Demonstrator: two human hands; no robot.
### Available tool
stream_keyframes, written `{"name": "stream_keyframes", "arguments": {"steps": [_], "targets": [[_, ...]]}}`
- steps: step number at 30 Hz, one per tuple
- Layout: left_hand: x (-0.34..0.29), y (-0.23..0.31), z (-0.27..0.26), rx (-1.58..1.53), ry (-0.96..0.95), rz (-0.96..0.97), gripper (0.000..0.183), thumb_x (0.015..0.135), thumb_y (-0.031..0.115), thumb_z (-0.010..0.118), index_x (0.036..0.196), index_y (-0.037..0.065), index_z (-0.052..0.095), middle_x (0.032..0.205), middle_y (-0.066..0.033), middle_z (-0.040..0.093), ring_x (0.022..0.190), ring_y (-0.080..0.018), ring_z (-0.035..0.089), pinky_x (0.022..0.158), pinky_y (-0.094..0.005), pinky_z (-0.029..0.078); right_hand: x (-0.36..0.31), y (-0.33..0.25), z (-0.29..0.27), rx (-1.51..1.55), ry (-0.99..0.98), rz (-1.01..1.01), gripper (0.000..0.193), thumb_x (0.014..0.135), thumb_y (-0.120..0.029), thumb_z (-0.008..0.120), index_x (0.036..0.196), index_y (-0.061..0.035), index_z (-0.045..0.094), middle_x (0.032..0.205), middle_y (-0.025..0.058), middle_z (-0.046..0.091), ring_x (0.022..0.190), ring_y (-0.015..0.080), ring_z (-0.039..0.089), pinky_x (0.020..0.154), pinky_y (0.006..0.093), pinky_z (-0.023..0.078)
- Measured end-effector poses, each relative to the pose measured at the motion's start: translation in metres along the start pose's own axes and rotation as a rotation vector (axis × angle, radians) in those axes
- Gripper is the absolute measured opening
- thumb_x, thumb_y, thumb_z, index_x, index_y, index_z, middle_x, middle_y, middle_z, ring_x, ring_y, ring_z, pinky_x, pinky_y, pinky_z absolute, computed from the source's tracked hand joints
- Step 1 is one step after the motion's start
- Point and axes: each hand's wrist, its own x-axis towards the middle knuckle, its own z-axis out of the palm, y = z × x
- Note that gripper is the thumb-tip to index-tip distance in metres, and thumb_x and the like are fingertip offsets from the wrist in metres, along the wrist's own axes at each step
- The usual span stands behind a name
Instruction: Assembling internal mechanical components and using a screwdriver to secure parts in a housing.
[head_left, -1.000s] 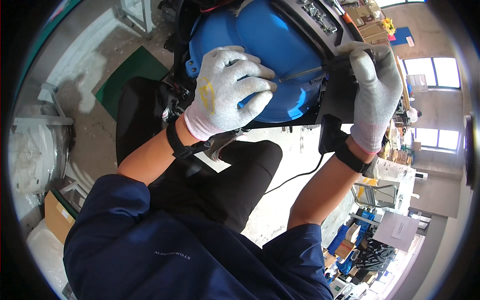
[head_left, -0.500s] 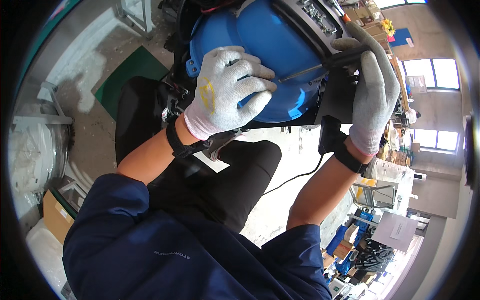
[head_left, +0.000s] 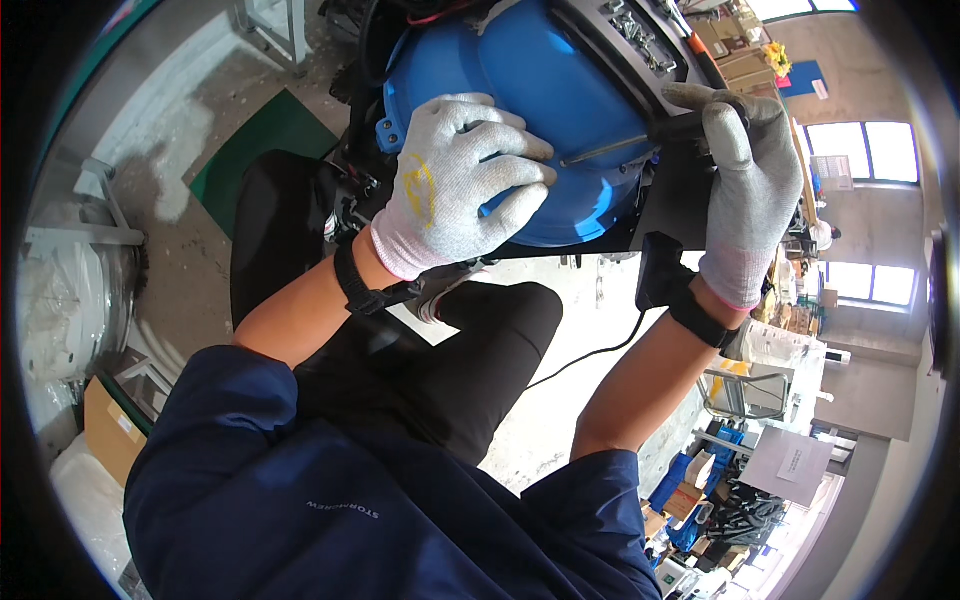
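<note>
A large glossy blue shell point(head_left: 540, 90) lies in front of me. My left hand point(head_left: 460, 175), in a pale knit glove, rests on its near left part, fingers apart and slightly bent. My right hand point(head_left: 750, 150), gloved the same way, is closed round the black handle of a screwdriver point(head_left: 612, 148) at the shell's right side. The metal shaft points left across the blue surface. Its tip ends close to my left fingertips, and I cannot tell whether it touches a screw.
A black tray of loose metal screws point(head_left: 640, 40) sits beyond the shell. From my right wrist device point(head_left: 662, 270) a black cable hangs down. A green mat point(head_left: 260, 150) lies on the floor at left; shelves and boxes point(head_left: 700, 490) stand at right.
My right fingers, stretched out along the screwdriver handle before, have curled round it. The shaft has barely shifted. My left hand stays nearly in place on the shell.
</note>
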Motion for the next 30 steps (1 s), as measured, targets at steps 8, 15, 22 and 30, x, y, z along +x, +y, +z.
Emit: {"name": "stream_keyframes", "arguments": {"steps": [8, 15, 22, 30], "targets": [[-0.004, -0.002, -0.002, 0.002, 0.003, -0.002, 0.006, 0.076, 0.015, 0.072, 0.082, 0.016, 0.073, 0.097, 0.0025, 0.074, 0.100, -0.0214, 0.061, 0.098, -0.0423, 0.046, 0.000, 0.000, -0.002, -0.162, -0.102, 0.026, 0.025, 0.096, -0.024, 0.069, 0.095, 0.0001, 0.061, 0.104, 0.0165, 0.075, 0.084, 0.0145, 0.068, 0.083, 0.0288, 0.053], [0.012, -0.003, -0.003, -0.024, 0.005, 0.008, 0.003, 0.078, 0.016, 0.073, 0.081, 0.016, 0.073, 0.096, 0.0028, 0.073, 0.095, -0.0222, 0.062, 0.095, -0.0424, 0.047, 0.007, -0.006, -0.003, -0.128, -0.088, 0.071, 0.020, 0.096, -0.017, 0.067, 0.095, 0.0024, 0.063, 0.100, 0.0137, 0.074, 0.083, 0.0150, 0.068, 0.080, 0.0298, 0.054], [0.013, -0.003, -0.005, 0.012, -0.102, 0.021, 0.010, 0.084, 0.023, 0.070, 0.081, 0.014, 0.071, 0.094, -0.0017, 0.072, 0.092, -0.0252, 0.062, 0.094, -0.0448, 0.046, 0.005, -0.005, 0.005, -0.016, -0.087, 0.035, 0.021, 0.086, -0.016, 0.078, 0.088, 0.0008, 0.066, 0.074, 0.0003, 0.061, 0.071, 0.0046, 0.056, 0.063, 0.0231, 0.046], [0.031, 0.016, -0.029, -0.081, -0.307, -0.118, 0.008, 0.082, 0.007, 0.068, 0.088, 0.006, 0.072, 0.096, -0.0069, 0.072, 0.094, -0.0261, 0.064, 0.092, -0.0393, 0.049, -0.036, -0.011, 0.011, 0.195, 0.244, -0.136, 0.019, 0.083, -0.009, 0.078, 0.091, 0.0014, 0.065, 0.077, 0.0042, 0.065, 0.069, 0.0063, 0.059, 0.065, 0.0242, 0.050]]}}
